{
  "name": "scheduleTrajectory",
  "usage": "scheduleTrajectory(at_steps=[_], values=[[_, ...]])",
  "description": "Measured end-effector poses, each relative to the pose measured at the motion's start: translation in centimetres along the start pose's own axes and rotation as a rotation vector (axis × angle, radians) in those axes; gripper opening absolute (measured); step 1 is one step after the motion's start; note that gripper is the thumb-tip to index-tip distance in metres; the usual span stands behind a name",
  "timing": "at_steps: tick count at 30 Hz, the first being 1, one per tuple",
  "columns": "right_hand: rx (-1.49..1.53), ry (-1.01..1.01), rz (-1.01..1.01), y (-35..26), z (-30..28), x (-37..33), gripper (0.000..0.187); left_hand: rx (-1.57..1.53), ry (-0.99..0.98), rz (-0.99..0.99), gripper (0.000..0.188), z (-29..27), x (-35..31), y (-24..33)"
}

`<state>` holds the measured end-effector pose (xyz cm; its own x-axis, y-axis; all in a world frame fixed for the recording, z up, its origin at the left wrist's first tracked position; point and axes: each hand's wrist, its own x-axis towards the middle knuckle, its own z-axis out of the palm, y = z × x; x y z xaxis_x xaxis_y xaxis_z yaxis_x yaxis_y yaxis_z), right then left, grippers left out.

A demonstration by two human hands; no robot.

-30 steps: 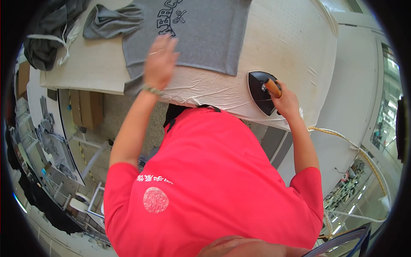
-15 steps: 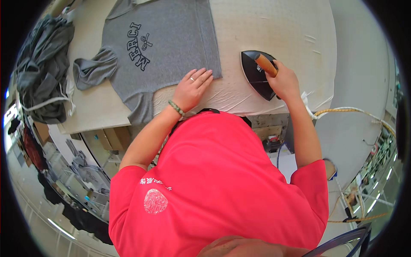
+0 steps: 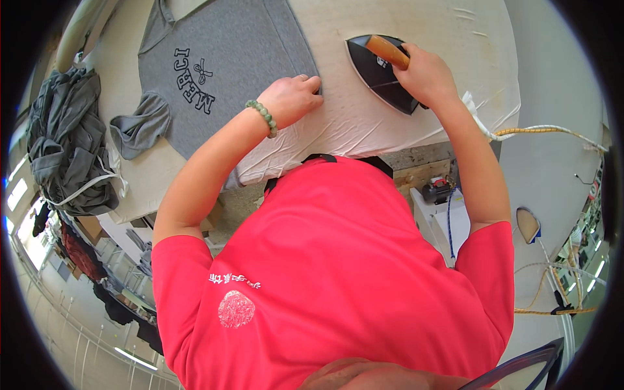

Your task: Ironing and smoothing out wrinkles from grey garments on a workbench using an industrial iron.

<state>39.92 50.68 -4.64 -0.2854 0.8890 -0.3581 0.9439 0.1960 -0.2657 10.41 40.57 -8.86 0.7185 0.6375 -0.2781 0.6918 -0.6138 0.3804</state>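
A grey shirt (image 3: pixel 244 55) with dark lettering and a bow print lies flat on the cloth-covered ironing table (image 3: pixel 364 138), its sleeve bunched at the left. My left hand (image 3: pixel 291 97), with a green bead bracelet at the wrist, is at the shirt's near right hem corner. Its fingers are curled and pinched on the fabric edge; the fingertips are partly hidden. In my right hand (image 3: pixel 426 75) is the wooden handle of a black iron (image 3: pixel 385 79). The iron rests on the table cover to the right of the shirt, not touching it.
A heap of dark grey garments (image 3: pixel 62 143) with white ties sits on the table's left end. From beside my right wrist, a white and yellow hose (image 3: pixel 533 130) runs off right. An iron-shaped plate (image 3: pixel 528 225) is at the lower right.
My left hand has gone from lying flat on the shirt to curled at its hem corner. The view has shifted; the iron stays in my right hand, higher in the picture.
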Motion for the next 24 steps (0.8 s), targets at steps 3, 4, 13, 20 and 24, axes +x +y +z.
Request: scheduleTrajectory(at_steps=[3,4,13,20,24], values=[[-0.002,-0.03,-0.001,-0.5,-0.5,0.4,0.041,-0.093,0.111,-0.049,0.01,0.5,-0.4,0.6],[-0.004,0.011,-0.024,-0.7,-0.6,0.3,0.041,-0.143,0.172,-0.079,0.01,0.8,-0.7,1.0],[0.484,0.389,-0.465,-5.9,9.4,-5.8,0.026,-0.654,0.743,-0.804,0.029,5.4,-3.3,4.7],[0.539,0.104,-0.35,-8.2,11.7,-3.9,0.022,-0.225,0.899,-0.517,0.042,7.2,-1.3,3.1],[0.767,0.048,-0.343,-9.0,11.1,-3.5,0.022,-0.291,0.897,-0.509,0.046,7.9,-1.5,2.9]])
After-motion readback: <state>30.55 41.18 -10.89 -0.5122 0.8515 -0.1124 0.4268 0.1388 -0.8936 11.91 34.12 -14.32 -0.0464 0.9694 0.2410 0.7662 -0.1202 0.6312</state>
